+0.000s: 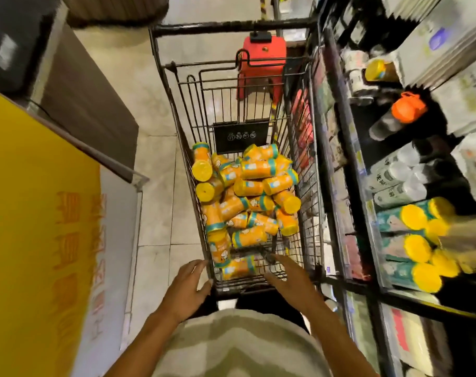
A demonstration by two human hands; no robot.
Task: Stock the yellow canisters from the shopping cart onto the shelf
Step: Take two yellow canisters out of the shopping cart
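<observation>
Closest to the camera, the person's left hand [189, 288] and right hand [289, 281] both reach with spread, empty fingers toward the near end of the black wire shopping cart [174, 110]. Inside it the yellow cylindrical canisters with teal bands [247, 202] lie in a loose heap. They look light and stiff, probably with smooth, somewhat slippery walls, so I would hold one around its middle. Several similar ones already stand on the dark metal shelf [340, 137] at the right.
</observation>
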